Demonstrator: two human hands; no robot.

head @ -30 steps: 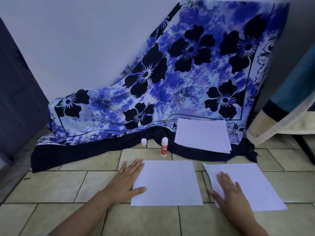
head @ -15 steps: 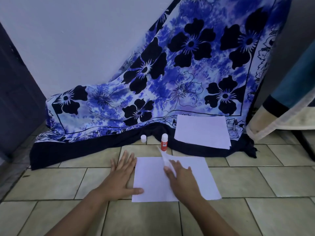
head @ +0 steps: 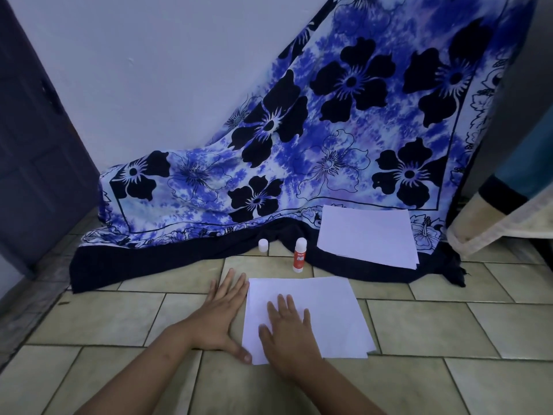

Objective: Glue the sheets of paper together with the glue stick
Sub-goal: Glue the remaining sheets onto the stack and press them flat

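Your right hand (head: 287, 327) has gone from laying paper down to lying flat, fingers spread, on the stacked sheets (head: 329, 310) on the floor (head: 119, 319); left hand (head: 221, 316) open against their left edge. Smooth outward from centre, corners square. The glue stick (head: 299, 254) stands just beyond.

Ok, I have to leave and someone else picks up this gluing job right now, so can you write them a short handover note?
Left hand: flat on the tiled floor, against the left edge of the stacked sheets.
Right hand: flat, pressing on the top sheet.
Glue stick: upright beyond the sheets, unheld; a small white cap stands apart on its left.
Spare paper: on the cloth.
Done: one sheet laid over another, slightly offset. Glue between them does not show.
Left: probably smooth down, check the bond, and cap the stick.
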